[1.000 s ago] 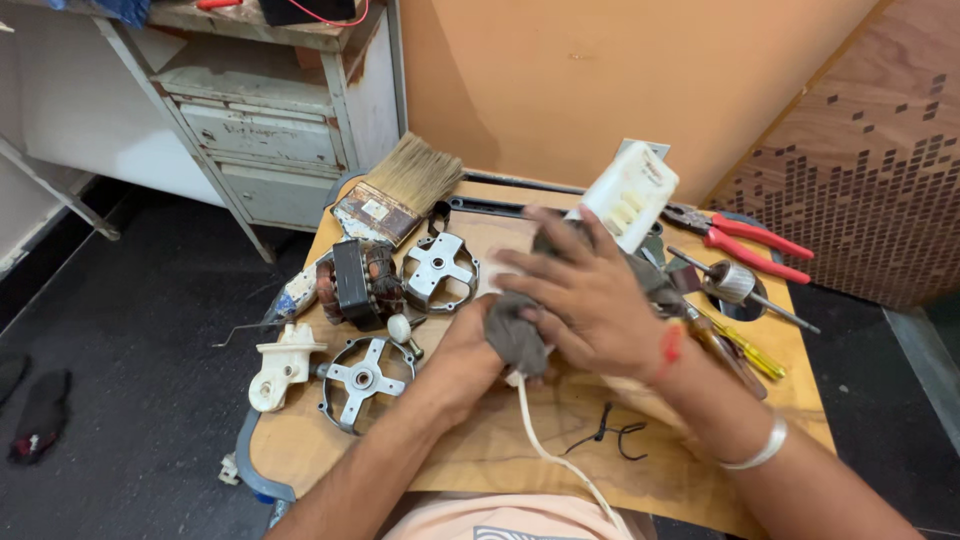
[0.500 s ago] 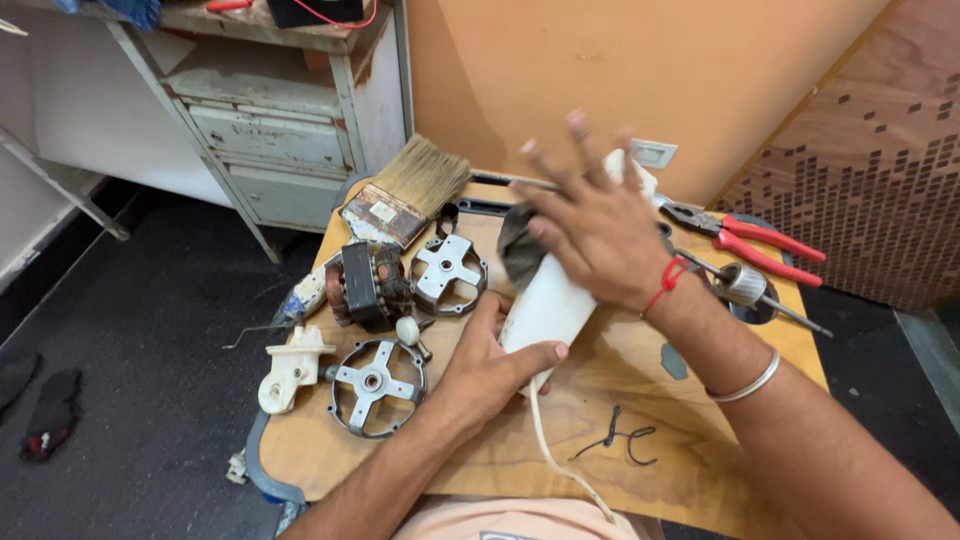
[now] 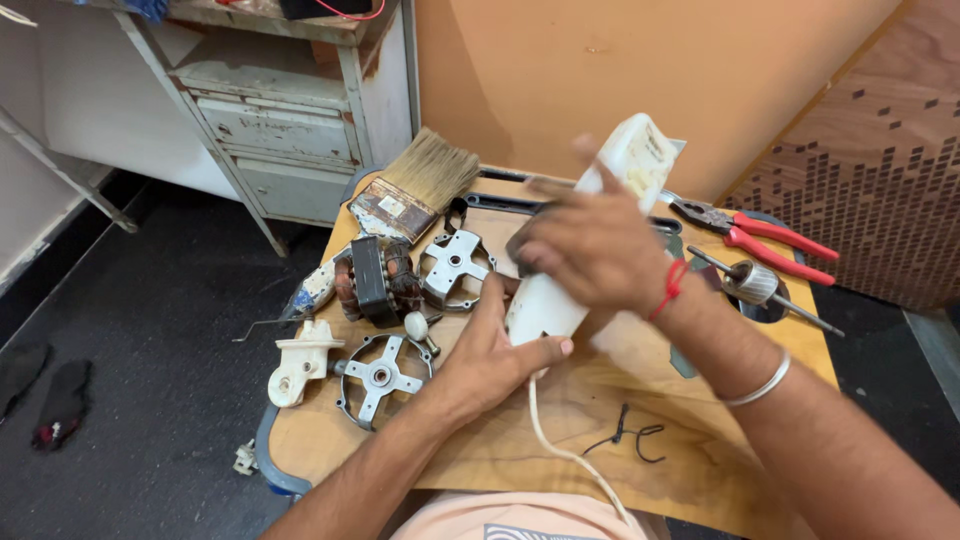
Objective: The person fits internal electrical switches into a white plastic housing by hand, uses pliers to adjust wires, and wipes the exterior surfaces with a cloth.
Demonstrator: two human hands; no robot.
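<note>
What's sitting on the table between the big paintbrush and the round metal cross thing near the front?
In the head view, between the paintbrush and the front metal cross frame sits the copper-wound motor stator, with a small white knob just below it.

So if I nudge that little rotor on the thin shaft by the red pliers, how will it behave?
The rotor would probably roll: its drum is round and it lies on its side. Its thin shaft may make it swerve. It looks metal, so likely heavy for its size.

Smooth white plastic housing [image 3: 590, 240], matt wooden board [image 3: 520, 440] — bristly brush [image 3: 420, 185]
</note>
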